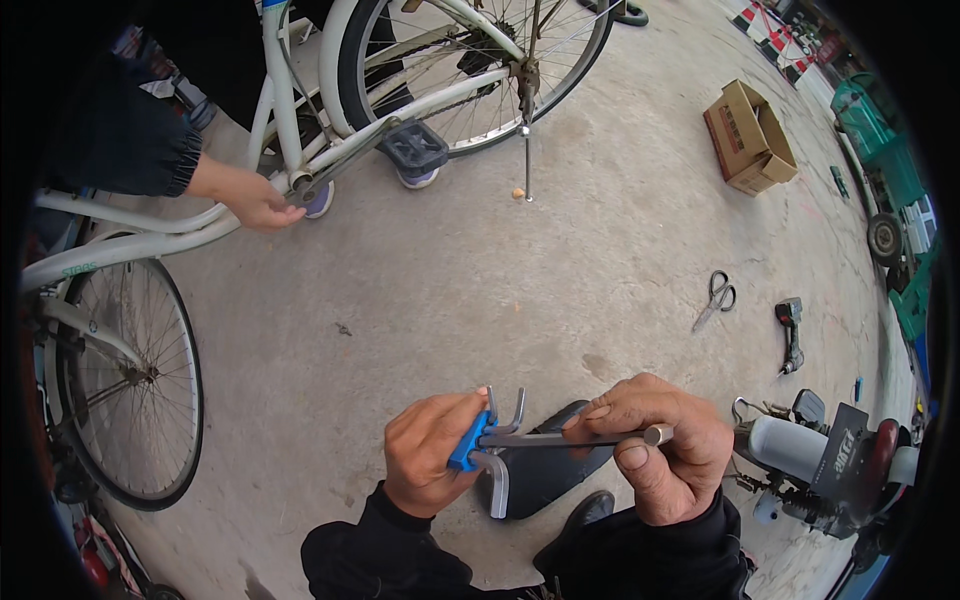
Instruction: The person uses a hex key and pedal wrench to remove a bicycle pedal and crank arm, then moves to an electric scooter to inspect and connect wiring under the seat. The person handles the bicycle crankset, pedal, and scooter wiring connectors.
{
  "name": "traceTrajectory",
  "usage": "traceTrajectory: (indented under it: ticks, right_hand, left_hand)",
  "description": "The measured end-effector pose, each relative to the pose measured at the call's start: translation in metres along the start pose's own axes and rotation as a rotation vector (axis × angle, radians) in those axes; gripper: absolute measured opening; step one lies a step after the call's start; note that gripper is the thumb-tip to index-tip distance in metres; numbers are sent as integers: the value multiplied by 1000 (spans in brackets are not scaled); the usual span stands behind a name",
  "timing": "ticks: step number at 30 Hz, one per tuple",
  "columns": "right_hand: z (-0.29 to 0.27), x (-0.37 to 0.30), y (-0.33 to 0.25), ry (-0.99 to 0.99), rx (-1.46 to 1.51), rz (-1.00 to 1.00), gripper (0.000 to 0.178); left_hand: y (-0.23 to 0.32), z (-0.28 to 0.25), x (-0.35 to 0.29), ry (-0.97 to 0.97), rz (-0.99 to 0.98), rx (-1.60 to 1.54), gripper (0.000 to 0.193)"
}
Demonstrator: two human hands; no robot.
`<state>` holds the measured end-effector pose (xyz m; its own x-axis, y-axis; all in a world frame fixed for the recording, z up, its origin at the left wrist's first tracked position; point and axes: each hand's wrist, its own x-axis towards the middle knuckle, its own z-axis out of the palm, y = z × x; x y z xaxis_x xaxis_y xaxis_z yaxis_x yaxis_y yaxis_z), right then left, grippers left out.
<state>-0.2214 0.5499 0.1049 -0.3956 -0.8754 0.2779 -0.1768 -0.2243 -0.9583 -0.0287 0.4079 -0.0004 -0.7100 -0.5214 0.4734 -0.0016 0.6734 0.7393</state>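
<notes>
Here, silvery hex keys [498, 487], blue holder [466, 446] clamped in left grip [424, 458], long key [535, 440] pinched in right grip [680, 448]

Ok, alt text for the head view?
Left hand grips a blue hex-key holder; right hand holds a long key extending from it. Another person's hand is beside a white bicycle; scissors and a cordless drill lie on concrete.

PLACE: open-air bicycle-repair spot, by the look | SIGNS: hex-key set [464, 447] in the grip; white bicycle [283, 100] beyond it, left; scissors [714, 302], power drill [790, 318] beyond, right; traffic cones [771, 45] farther off, right; concrete ground [440, 280] below
</notes>
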Motion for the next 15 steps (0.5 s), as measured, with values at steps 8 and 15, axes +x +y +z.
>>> traceTrajectory:
  ticks: [8, 15]
  right_hand:
    - [-9, 9, 15, 20, -645, -37, 27]
    - [-8, 8, 29, 69, -500, 93, 25]
  left_hand:
    - [3, 5, -2, -107, -172, 134, 54]
    - [1, 7, -5, -92, -244, 257, 63]
